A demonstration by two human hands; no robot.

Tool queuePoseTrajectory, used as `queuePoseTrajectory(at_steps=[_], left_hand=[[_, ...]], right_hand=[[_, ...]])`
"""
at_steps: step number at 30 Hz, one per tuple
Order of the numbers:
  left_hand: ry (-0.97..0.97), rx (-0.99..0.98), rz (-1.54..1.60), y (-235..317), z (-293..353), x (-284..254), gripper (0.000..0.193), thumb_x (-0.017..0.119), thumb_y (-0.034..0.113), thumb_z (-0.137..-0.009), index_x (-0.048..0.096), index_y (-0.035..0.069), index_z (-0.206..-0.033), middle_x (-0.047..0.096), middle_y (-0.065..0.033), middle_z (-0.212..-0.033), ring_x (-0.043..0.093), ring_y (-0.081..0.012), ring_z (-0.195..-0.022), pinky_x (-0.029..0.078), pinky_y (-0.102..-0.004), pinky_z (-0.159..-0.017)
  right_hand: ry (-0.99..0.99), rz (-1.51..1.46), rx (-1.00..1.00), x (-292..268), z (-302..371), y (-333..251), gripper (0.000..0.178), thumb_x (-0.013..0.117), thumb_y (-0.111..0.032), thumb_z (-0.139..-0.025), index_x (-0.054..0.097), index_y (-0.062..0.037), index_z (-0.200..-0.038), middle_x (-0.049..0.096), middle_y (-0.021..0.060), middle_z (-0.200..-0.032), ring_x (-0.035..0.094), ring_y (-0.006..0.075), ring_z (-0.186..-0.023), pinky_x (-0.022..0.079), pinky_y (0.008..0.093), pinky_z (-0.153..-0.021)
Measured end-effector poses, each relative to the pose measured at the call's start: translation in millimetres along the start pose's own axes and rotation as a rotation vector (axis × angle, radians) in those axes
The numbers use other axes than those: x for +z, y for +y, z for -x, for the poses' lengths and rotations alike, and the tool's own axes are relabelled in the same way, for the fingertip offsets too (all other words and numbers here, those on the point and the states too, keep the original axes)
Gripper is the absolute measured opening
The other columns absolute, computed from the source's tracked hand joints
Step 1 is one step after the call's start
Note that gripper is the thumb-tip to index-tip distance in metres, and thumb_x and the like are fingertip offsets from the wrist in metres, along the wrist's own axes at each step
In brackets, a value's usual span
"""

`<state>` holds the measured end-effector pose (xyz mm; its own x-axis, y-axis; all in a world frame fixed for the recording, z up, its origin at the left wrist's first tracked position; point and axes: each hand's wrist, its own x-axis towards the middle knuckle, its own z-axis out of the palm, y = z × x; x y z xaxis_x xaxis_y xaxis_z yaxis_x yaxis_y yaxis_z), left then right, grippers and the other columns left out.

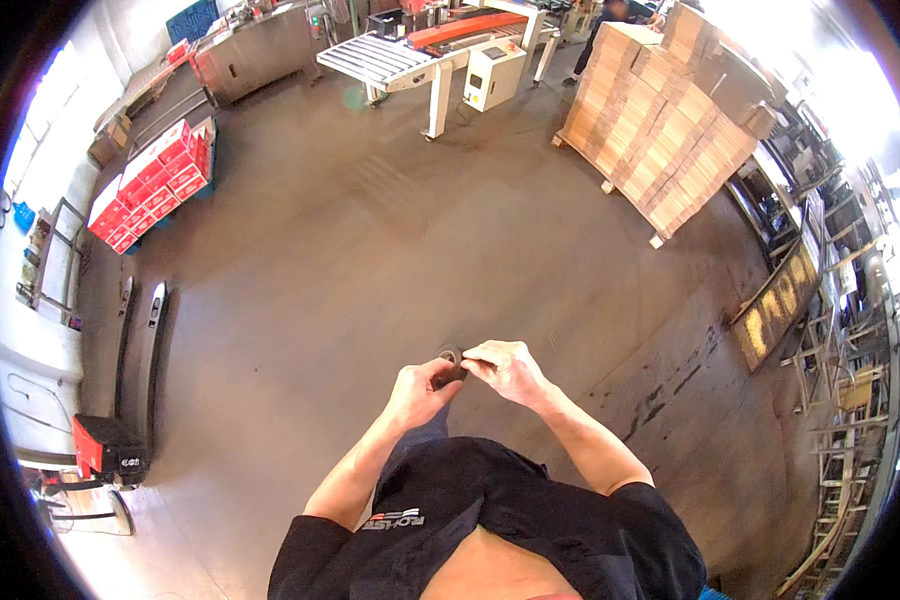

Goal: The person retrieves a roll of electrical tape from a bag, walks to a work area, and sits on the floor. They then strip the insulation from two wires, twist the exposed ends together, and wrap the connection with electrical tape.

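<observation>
Both of my hands meet in front of my body, above the floor. My left hand (419, 391) is closed, with thumb and fingers pinched together. Close beside it, my right hand (510, 371) also pinches with its fingertips. Between them shows a small, dark, rounded thing with a paler ring (451, 355); its kind is too small and too covered by the fingers to make out. Part of my dark trouser leg (428, 428) appears below the left hand.
A red pallet jack (105, 447) stands at the left. Red-and-white boxes (157, 183) sit stacked on a pallet beyond it. Ahead is a roller conveyor (380, 60). Flattened cardboard (660, 120) is piled on a pallet at the far right; metal racks (840, 400) line the right side.
</observation>
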<state>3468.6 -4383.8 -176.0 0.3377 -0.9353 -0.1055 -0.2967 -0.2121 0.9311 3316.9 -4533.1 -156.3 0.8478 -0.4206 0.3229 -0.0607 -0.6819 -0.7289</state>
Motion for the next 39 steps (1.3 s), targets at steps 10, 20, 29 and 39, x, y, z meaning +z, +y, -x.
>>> queuePoseTrajectory(at_steps=[10,20,29,39], left_hand=[[-0.319,0.287,-0.071,56,-378,22,0.027,0.076,0.020,-0.083,0.068,0.002,-0.102,0.072,-0.0177,-0.087,0.072,-0.0316,-0.076,0.056,-0.0393,-0.071],[-0.329,0.071,-0.139,68,-684,66,0.025,0.076,0.021,-0.082,0.067,0.002,-0.094,0.073,-0.0174,-0.088,0.070,-0.0356,-0.080,0.055,-0.0432,-0.073],[0.146,-0.502,-0.042,-43,-854,45,0.034,0.058,0.015,-0.093,0.057,0.013,-0.127,0.072,-0.0231,-0.102,0.070,-0.0416,-0.088,0.055,-0.0508,-0.080],[-0.149,-0.690,-0.259,-142,-983,27,0.034,0.075,0.038,-0.079,0.078,0.009,-0.095,0.061,-0.0206,-0.133,0.059,-0.0384,-0.124,0.050,-0.0458,-0.103]], right_hand=[[0.276,0.033,0.300,-160,-168,205,0.012,0.075,-0.004,-0.086,0.073,0.0011,-0.097,0.073,0.0167,-0.090,0.073,0.0284,-0.075,0.057,0.0339,-0.064],[0.257,0.005,0.332,-262,-331,462,0.010,0.067,-0.003,-0.094,0.070,0.0034,-0.101,0.073,0.0140,-0.084,0.071,0.0182,-0.071,0.056,0.0278,-0.066],[-0.785,0.061,0.619,-314,-443,729,0.037,0.070,-0.026,-0.089,0.069,-0.0049,-0.118,0.074,0.0156,-0.111,0.071,0.0314,-0.104,0.055,0.0430,-0.091],[-1.127,0.206,0.728,-377,-531,913,0.032,0.070,-0.021,-0.080,0.075,-0.0064,-0.108,0.075,0.0149,-0.106,0.072,0.0305,-0.098,0.056,0.0415,-0.086]])
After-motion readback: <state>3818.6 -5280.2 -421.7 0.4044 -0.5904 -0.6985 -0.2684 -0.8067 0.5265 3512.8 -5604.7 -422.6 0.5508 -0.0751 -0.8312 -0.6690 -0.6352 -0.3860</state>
